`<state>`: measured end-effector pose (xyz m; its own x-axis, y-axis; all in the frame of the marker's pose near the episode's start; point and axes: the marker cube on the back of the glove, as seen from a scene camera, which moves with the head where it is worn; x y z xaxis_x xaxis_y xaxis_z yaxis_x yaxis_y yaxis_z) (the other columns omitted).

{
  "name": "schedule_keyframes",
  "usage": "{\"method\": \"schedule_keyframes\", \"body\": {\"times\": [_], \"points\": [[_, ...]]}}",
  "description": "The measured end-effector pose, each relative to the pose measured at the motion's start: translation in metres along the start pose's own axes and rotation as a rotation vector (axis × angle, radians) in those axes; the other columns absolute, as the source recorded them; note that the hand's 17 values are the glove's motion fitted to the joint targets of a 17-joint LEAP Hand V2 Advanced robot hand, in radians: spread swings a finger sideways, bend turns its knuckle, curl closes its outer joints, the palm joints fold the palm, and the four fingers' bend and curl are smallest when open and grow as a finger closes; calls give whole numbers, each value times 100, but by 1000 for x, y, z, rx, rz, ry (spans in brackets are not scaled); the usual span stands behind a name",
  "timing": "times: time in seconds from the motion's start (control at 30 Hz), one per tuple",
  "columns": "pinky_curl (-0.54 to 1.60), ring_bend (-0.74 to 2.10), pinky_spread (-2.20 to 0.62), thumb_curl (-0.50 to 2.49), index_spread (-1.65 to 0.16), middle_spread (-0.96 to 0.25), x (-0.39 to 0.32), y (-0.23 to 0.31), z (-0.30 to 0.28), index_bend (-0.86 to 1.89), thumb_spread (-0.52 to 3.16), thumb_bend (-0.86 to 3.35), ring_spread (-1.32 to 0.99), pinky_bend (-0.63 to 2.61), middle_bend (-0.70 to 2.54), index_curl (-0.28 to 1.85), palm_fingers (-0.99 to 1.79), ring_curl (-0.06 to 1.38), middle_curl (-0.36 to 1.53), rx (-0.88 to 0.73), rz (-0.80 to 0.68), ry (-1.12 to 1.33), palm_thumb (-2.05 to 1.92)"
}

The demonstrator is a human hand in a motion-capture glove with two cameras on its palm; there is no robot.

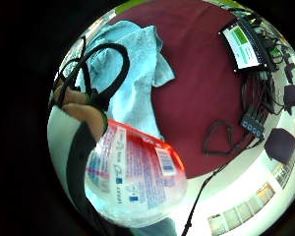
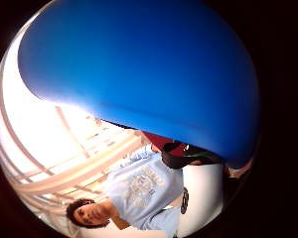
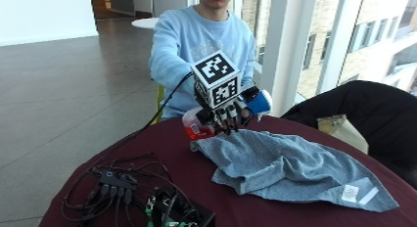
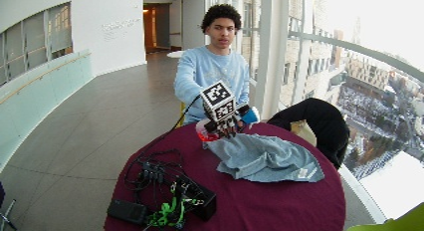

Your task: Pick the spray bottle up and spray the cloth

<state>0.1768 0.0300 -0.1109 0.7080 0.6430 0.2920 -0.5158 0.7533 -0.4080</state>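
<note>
My gloved right hand [image 3: 228,115] grips the spray bottle [image 3: 196,125], holding it tipped above the table near the cloth's far edge. The bottle has a clear body with a red and white label [image 1: 137,172] and a blue spray head [image 3: 261,102]; that blue head [image 2: 149,69] fills most of the thumb side palm view. The light blue-grey cloth [image 3: 287,168] lies crumpled on the maroon table [image 3: 163,153], just below and in front of the hand. In the little finger side palm view the cloth [image 1: 132,73] lies beyond the bottle.
A tangle of black cables and a hub [image 3: 114,183] lies on the table's near left, with a black device [image 3: 176,215] at the front edge. A dark jacket on a chair [image 3: 365,109] stands at the right. The screen device [image 1: 243,46] and cables show beside the cloth.
</note>
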Motion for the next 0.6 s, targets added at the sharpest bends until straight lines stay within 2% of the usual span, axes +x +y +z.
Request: {"method": "schedule_keyframes", "body": {"times": [0.6], "points": [[40,56,-6,51,-24,-8,-2,2,2,9,99,-2,-7,38,43,25,114,39,47,-32,11,42,86]]}}
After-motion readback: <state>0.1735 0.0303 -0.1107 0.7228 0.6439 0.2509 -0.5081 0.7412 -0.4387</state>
